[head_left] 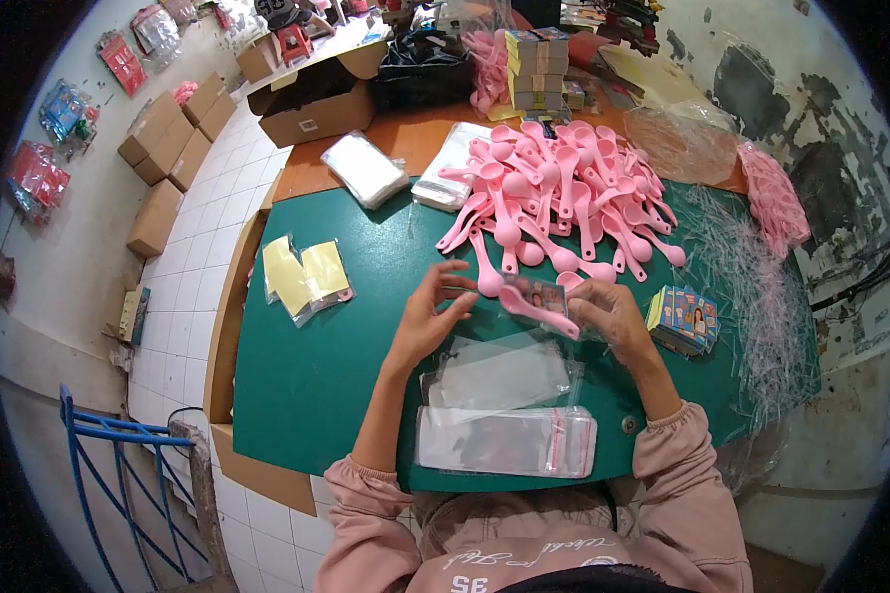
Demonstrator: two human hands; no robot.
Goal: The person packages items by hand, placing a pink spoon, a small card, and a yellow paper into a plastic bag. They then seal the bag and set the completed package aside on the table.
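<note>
My right hand (606, 314) pinches a small clear plastic bag with a printed card (542, 293) showing through it. A pink measuring spoon (536, 310) lies across the card, its handle end near my right fingers; whether it is inside the bag I cannot tell. My left hand (433, 308) is open beside the spoon's bowl, its fingers apart and holding nothing. Just beyond both hands spreads a heap of pink spoons (564, 188). Below them, flat clear bags (504, 442) lie stacked near the front edge of the green table (311, 415).
Filled bags with yellow cards (307, 277) lie at the left. A stack of printed cards (684, 318) sits right of my right hand, near shredded clear plastic (761, 316). White packs (366, 170), banded card stacks (537, 74) and a cardboard box (316, 114) stand farther back.
</note>
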